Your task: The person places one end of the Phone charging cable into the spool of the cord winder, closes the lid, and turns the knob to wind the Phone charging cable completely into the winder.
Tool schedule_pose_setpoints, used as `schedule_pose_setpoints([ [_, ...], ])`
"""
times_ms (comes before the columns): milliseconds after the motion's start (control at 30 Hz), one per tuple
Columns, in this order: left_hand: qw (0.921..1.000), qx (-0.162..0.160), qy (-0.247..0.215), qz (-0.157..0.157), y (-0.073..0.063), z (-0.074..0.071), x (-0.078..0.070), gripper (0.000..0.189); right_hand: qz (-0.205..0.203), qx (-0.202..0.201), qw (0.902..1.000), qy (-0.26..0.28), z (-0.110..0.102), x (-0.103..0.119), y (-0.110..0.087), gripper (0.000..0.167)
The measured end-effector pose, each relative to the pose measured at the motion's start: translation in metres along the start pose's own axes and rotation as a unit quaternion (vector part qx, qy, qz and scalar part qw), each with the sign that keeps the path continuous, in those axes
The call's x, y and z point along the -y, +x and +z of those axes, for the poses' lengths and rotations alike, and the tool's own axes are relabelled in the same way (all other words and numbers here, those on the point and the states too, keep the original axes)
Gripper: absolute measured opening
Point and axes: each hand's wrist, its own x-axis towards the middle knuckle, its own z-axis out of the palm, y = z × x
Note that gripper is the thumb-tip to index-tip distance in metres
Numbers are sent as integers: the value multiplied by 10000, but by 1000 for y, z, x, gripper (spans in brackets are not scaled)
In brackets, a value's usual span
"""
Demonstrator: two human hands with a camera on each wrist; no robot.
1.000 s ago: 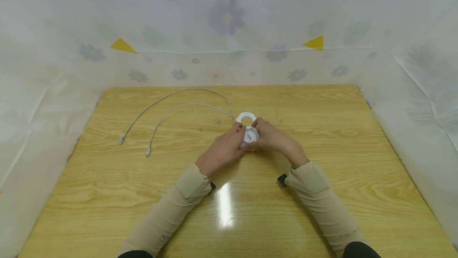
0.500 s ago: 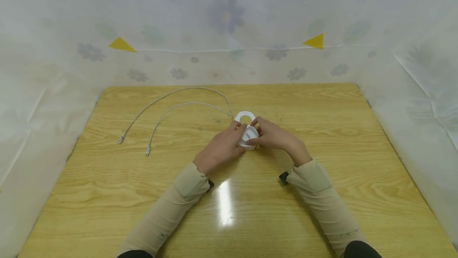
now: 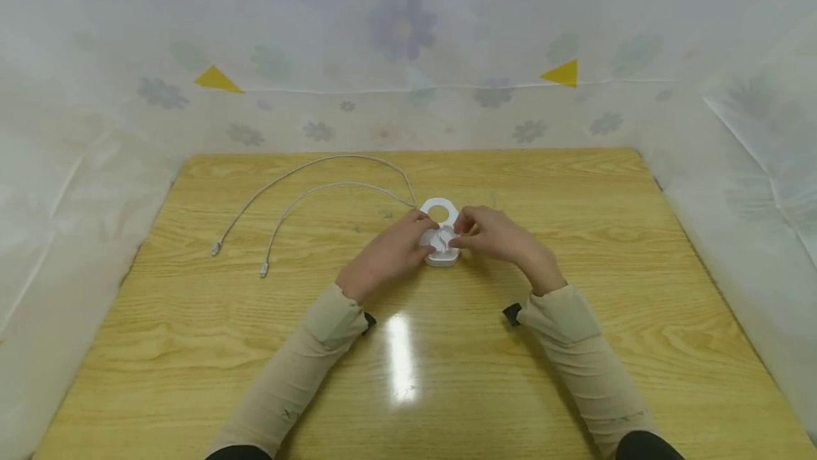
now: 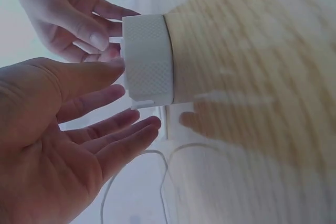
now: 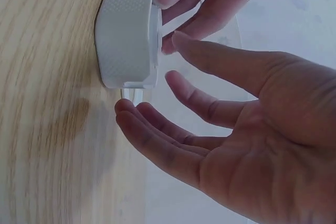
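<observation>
A small white octagonal case (image 3: 442, 261) with textured side panels (image 4: 149, 77) stands on the table, its ring-shaped lid (image 3: 449, 208) laid back on the far side. A pale round insert (image 3: 442, 239) with a curved slot shows in its top. From the left, my left hand (image 3: 389, 254) reaches over the case; its thumb (image 4: 100, 74) touches the top edge while the other fingers spread loosely beside it. My right hand (image 3: 501, 237) is on the opposite side. Its thumb (image 5: 210, 59) and forefinger stand apart at the case's top edge, the remaining fingers loosely bent.
A thin pale cable (image 3: 345, 156) lies in a folded loop on the left half of the wooden table (image 3: 574, 389). Its two plugs, one a metal-tipped connector (image 3: 264, 270), point toward the front. Pale flower-printed sheeting (image 3: 357, 35) encloses the back and sides.
Both hands have eased apart from the case, the left one leftward and the right one rightward. More of the case's front and insert shows. The cable has stayed put.
</observation>
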Motion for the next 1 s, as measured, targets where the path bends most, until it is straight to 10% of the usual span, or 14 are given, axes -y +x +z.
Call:
schedule_pose_setpoints([
  [1000, 9987, -52, 498, -129, -1, 1, 1, 31, 27, 73, 9997, -236, 11, 11, -1, 33],
])
